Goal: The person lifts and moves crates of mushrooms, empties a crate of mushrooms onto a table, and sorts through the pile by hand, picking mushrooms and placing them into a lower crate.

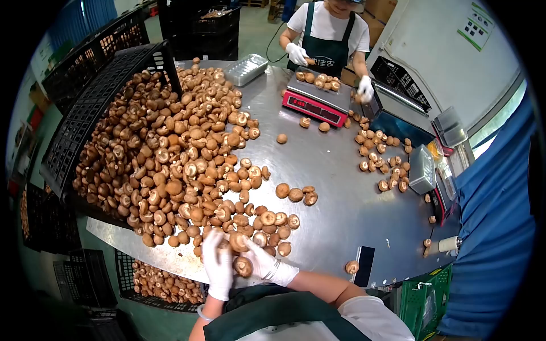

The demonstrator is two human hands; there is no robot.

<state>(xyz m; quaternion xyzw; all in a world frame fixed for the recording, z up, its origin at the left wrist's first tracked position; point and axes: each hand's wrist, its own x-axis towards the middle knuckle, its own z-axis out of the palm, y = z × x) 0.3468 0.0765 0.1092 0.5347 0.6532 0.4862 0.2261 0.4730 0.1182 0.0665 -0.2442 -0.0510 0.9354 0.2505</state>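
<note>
Both my hands wear white gloves and meet at the near edge of a heap of brown shiitake mushrooms point(170, 165). My right hand point(266, 266) is closed on a shiitake mushroom point(238, 242), its fingers curled behind the cap. A second shiitake, cap and pale stem showing, sits lower down between the palms point(243, 266). My left hand point(218, 266) stands upright on the other side, fingers bent around the mushrooms at its fingertips; they are partly hidden there. Loose mushrooms point(268, 219) lie just beyond my hands on the metal table point(330, 227).
A tipped black crate point(85, 125) spills the heap. Across the table, a gloved person point(327, 34) handles mushrooms at a red scale point(315, 105). Right are more mushrooms, a clear tray point(422, 169), another scale point(443, 196) and a phone point(364, 266). Below left stands a filled crate point(128, 284).
</note>
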